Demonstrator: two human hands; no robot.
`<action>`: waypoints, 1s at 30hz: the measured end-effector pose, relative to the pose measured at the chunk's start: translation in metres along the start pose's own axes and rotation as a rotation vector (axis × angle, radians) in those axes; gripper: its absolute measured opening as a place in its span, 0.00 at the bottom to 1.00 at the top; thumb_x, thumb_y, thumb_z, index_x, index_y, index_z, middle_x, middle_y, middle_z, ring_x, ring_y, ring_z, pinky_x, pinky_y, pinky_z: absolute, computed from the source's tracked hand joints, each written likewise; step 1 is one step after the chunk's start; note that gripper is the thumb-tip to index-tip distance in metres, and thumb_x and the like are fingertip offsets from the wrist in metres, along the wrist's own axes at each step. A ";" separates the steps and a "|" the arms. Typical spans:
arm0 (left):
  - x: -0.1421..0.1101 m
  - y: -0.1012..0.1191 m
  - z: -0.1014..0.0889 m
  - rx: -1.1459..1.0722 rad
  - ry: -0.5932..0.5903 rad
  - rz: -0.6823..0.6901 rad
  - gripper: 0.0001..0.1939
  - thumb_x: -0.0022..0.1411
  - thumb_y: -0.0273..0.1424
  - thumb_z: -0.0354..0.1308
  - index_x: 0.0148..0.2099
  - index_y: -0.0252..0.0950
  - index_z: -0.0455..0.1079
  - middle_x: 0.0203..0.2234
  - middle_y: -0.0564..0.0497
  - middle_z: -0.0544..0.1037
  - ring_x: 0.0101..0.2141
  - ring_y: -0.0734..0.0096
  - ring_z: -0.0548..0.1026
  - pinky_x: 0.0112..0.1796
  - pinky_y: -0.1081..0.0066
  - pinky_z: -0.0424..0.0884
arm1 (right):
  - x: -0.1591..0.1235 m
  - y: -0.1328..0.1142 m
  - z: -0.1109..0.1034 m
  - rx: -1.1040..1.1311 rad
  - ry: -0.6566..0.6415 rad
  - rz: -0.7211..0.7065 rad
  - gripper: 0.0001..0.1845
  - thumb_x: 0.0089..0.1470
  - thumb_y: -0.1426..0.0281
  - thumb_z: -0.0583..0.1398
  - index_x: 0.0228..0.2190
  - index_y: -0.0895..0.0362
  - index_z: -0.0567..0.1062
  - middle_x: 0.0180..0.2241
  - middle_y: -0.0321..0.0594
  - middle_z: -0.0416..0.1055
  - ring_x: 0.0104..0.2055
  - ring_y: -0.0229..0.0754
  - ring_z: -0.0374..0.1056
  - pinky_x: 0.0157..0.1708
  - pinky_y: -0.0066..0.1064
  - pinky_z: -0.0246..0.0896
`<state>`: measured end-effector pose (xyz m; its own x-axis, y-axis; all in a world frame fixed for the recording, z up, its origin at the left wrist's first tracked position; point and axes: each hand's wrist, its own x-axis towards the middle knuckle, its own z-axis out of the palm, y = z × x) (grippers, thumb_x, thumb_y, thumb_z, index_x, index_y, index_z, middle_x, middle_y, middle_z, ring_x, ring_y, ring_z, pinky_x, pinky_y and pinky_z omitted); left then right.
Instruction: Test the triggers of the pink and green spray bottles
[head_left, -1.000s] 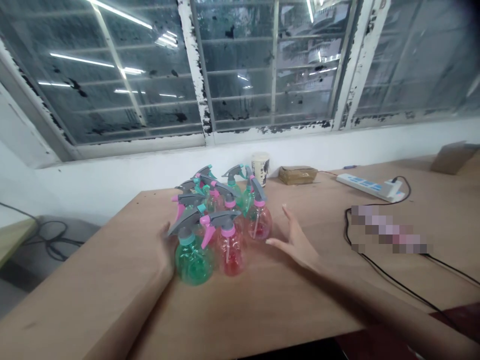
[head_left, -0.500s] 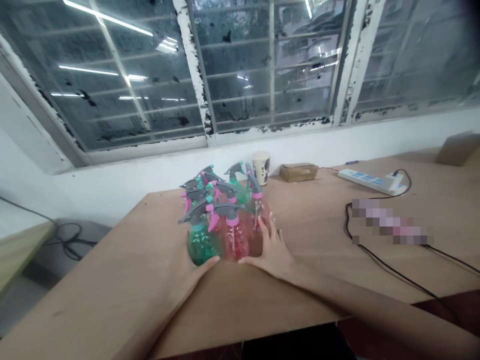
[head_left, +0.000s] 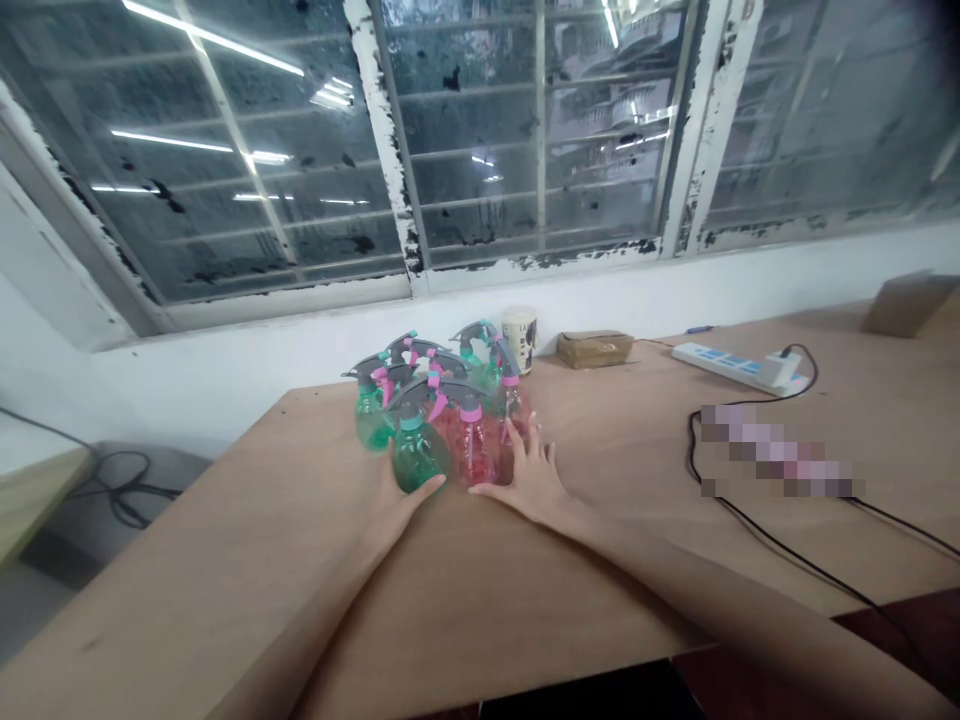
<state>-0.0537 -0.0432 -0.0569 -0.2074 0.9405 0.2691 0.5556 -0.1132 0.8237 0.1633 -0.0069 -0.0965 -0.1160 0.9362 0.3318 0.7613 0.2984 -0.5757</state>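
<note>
Several small spray bottles, green and pink with grey trigger heads, stand bunched together on a wooden table [head_left: 525, 610]. My left hand [head_left: 397, 500] lies cupped against the near side of a green spray bottle [head_left: 416, 450], thumb stretched to the right. My right hand [head_left: 529, 475] rests with fingers spread against the pink spray bottles [head_left: 474, 448] on the cluster's right side. Another green bottle [head_left: 369, 412] stands at the cluster's left edge.
Behind the bottles stand a paper cup [head_left: 520, 338] and a small brown box [head_left: 595, 348] by the wall. A white power strip [head_left: 739, 366] and black cable [head_left: 780, 545] lie at the right. A cardboard piece [head_left: 904, 303] sits far right. Windows run along the back.
Both hands closed in on the cluster from its sides and pushed the bottles away from me toward the wall. The bottles now stand tighter and farther back.
</note>
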 end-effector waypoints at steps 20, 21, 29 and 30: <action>0.033 -0.029 0.009 -0.089 0.026 0.022 0.45 0.49 0.44 0.66 0.64 0.39 0.49 0.56 0.39 0.66 0.56 0.53 0.66 0.54 0.55 0.63 | 0.017 0.002 -0.003 0.117 0.302 -0.175 0.47 0.45 0.43 0.57 0.57 0.61 0.59 0.62 0.59 0.48 0.65 0.58 0.42 0.60 0.53 0.42; 0.034 -0.032 0.009 -0.097 0.022 0.017 0.46 0.49 0.44 0.66 0.64 0.39 0.47 0.56 0.39 0.66 0.55 0.53 0.67 0.53 0.56 0.64 | 0.017 0.001 -0.004 0.147 0.327 -0.200 0.42 0.47 0.44 0.57 0.54 0.61 0.62 0.59 0.58 0.53 0.63 0.56 0.48 0.59 0.51 0.45; 0.036 -0.036 0.002 -0.011 0.171 0.110 0.38 0.56 0.49 0.57 0.62 0.35 0.51 0.52 0.36 0.68 0.48 0.54 0.72 0.46 0.58 0.71 | 0.032 -0.031 -0.006 0.296 0.368 -0.127 0.41 0.45 0.45 0.59 0.51 0.60 0.64 0.50 0.51 0.67 0.53 0.52 0.61 0.54 0.45 0.52; 0.035 -0.034 0.001 -0.012 0.203 0.125 0.36 0.58 0.49 0.54 0.61 0.35 0.52 0.51 0.37 0.68 0.49 0.55 0.72 0.46 0.59 0.71 | 0.034 -0.036 -0.005 0.286 0.367 -0.122 0.41 0.45 0.44 0.59 0.52 0.60 0.63 0.50 0.51 0.68 0.54 0.53 0.61 0.55 0.46 0.50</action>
<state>-0.0794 -0.0059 -0.0756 -0.2954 0.8355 0.4634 0.5781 -0.2299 0.7829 0.1352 0.0137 -0.0609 0.0780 0.7792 0.6219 0.5437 0.4897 -0.6816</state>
